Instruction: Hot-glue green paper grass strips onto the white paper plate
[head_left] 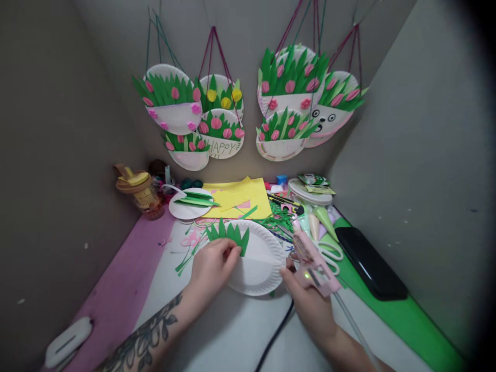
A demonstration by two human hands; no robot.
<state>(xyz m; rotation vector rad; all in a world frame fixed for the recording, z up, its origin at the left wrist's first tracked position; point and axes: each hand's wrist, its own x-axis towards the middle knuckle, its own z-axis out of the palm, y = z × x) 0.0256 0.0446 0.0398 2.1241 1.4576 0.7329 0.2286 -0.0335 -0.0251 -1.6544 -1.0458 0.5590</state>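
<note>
A white paper plate (267, 248) lies in front of me, its fluted rim showing on the right. Along its upper left stand green paper leaves (228, 232) with pointed tips. My left hand (216, 264) is closed at the base of these leaves, thumb and finger pinching at their lower right end; the curled fingers hide part of the plate. In my right hand (312, 305) is a pink glue gun (315, 266) with a small lit green light. Its clear glue stick (351, 315) sticks out at the back. The right fingertips are close to the plate's right rim.
Behind the plate are yellow paper (256, 194), a small plate with green paper strips (182, 209), green shreds (281, 219) and white scissors (331, 253). A black phone (370, 263) lies right, a cup (141, 194) stands left. A black cord (275, 336) crosses the front.
</note>
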